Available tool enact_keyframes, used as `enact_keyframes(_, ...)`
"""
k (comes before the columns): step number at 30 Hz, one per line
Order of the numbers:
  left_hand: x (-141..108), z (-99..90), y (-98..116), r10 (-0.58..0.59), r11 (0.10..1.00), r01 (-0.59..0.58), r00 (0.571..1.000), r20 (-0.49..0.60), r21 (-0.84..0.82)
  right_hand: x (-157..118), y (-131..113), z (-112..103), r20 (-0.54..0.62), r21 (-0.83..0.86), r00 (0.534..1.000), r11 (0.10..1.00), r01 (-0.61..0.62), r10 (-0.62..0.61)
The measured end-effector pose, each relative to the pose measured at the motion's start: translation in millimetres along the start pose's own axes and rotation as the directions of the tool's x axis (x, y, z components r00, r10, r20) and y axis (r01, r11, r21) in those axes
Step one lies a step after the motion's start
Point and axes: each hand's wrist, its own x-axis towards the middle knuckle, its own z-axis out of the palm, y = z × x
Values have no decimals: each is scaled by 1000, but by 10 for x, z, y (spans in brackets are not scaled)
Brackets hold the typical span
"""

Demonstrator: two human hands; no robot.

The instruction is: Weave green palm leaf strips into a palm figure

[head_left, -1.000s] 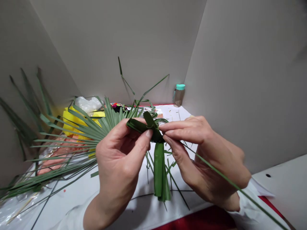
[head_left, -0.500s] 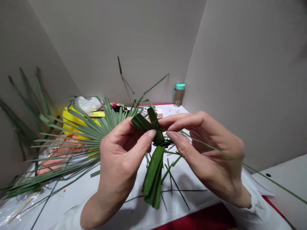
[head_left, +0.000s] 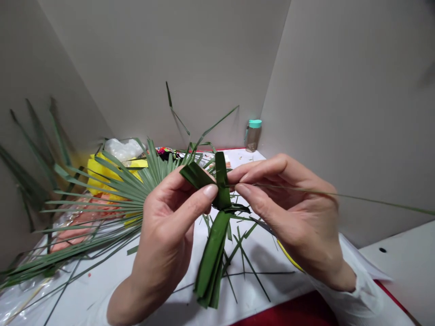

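Folded green palm leaf strips form a woven leaf figure [head_left: 211, 258], with two short ends sticking up and a longer pleated part hanging down. My left hand [head_left: 171, 222] is closed on its upper part, thumb in front. Between the thumb and finger of my right hand [head_left: 288, 213] is a thin leaf strip [head_left: 360, 197], pinched close to the figure and trailing off to the right. Scissors with a yellow handle [head_left: 288, 256] lie on the table below my right hand, partly hidden by it.
A large fan palm leaf [head_left: 136, 194] spreads across the left. Behind it are a yellow bag [head_left: 102, 174] and a clear plastic bag [head_left: 124, 148]. A bottle with a turquoise lid [head_left: 253, 136] stands by the back corner. Leaf scraps [head_left: 243, 253] litter the white table [head_left: 163, 299].
The thin strip has swung up from a downward slant to nearly level. The figure has turned slightly, one upper end now upright. The scissors have come into view.
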Motion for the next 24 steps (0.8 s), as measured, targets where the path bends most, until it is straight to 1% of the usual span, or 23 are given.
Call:
enact_keyframes(5,-3,14,12,6,1000,-6,998,-59,9,-20,11,-6,-16,-10,1000,1000,21,-21)
enact_keyframes(10,-19,13,17,2,1000,-3,999,-40,-8,-14,13,8,-33,19,999,999,37,-36)
enact_keyframes(13,-15,6,6,11,1000,-12,999,-53,-12,-13,21,25,-37,36,999,999,19,-18)
enact_keyframes(17,14,-1,-13,-27,999,27,999,-26,-23,-16,22,27,-38,45,999,999,11,-10)
enact_keyframes(20,26,-8,-23,-54,998,54,999,-7,-41,-25,8,19,-41,15,999,999,28,-27)
enact_keyframes(24,17,-12,-35,-29,999,30,999,12,-34,-35,-9,15,-40,-26,998,998,50,-51)
